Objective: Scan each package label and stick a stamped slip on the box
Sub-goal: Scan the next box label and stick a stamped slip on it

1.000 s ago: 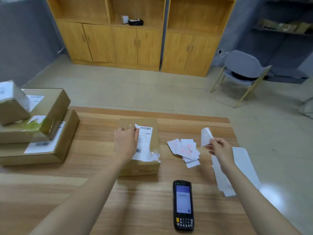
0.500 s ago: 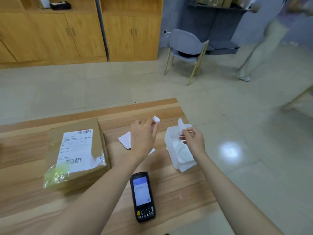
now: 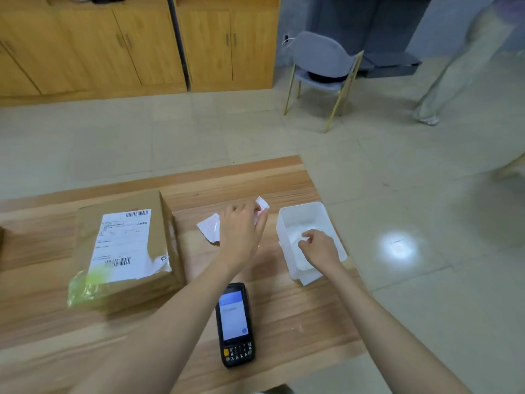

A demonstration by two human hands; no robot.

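Pinching a slip (image 3: 262, 204) with left hand (image 3: 241, 233), right hand (image 3: 319, 247) curled inside bin (image 3: 301, 207).

Brown box (image 3: 163, 237), white label (image 3: 122, 245) up, lies left of scattered red-stamped slips (image 3: 209, 227); scanner (image 3: 234, 322) nearer.

One table (image 3: 284, 308), one box (image 3: 163, 214) with one label (image 3: 122, 243), one scanner (image 3: 234, 322), one bin (image 3: 301, 207), at least two slips (image 3: 208, 227), one chair (image 3: 321, 58), two hands: left hand (image 3: 240, 231), right hand (image 3: 319, 247)
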